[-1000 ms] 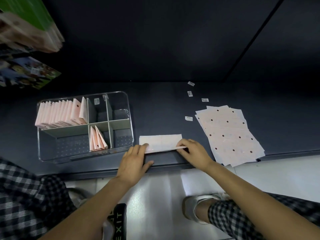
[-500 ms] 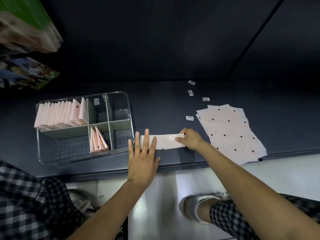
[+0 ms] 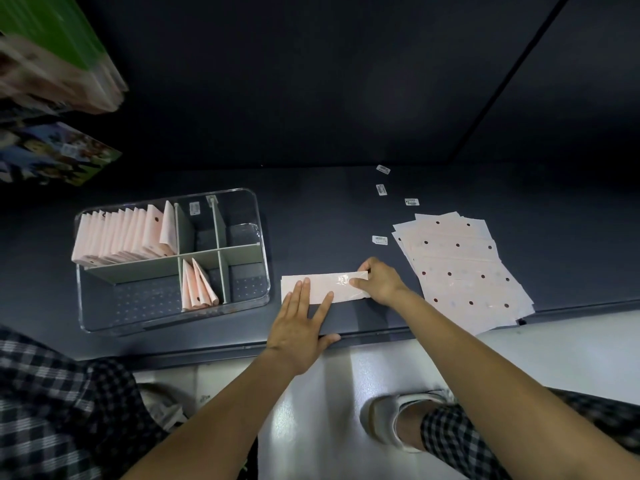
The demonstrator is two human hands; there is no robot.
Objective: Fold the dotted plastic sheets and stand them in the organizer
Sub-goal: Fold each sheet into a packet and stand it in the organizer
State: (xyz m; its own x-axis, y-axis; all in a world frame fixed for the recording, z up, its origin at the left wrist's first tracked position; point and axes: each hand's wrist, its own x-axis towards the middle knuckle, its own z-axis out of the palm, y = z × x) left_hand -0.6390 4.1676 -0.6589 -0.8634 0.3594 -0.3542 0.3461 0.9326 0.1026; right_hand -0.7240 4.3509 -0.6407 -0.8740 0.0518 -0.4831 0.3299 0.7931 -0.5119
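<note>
A pale pink sheet folded into a long strip (image 3: 323, 287) lies flat on the dark tabletop (image 3: 329, 209), close to its near edge and just to the 3 o'clock side of the clear organizer (image 3: 258, 216). The left hand (image 3: 299, 323) lies flat with straight, spread fingers; the fingertips press on the strip's left part while the palm and thumb rest on the tabletop near its edge. The right hand (image 3: 379, 280) sits at the strip's right end with its fingers curled, so its grip is a pinch on that end, the thumb lying on top of the shiny plastic.

The organizer stands at 9 o'clock from the strip, split by grey-green dividers into compartments. The far left compartment holds a row of folded pink sheets (image 3: 121, 237) standing on edge and leaning. A narrow near compartment in the middle holds a few folded sheets (image 3: 197, 285), also upright and tilted. The other compartments show only the perforated floor.

At 3 o'clock from the right hand lies a fanned stack of unfolded dotted sheets (image 3: 460, 268), overhanging the tabletop's near edge. Four small white barcode labels (image 3: 380, 240) are scattered at 12 o'clock from the strip. At 10 o'clock, blurred packaged goods (image 3: 52, 64) show at the frame's edge. Below, checked trousers (image 3: 62, 410) and a white shoe (image 3: 388, 417) stand on the pale floor.
</note>
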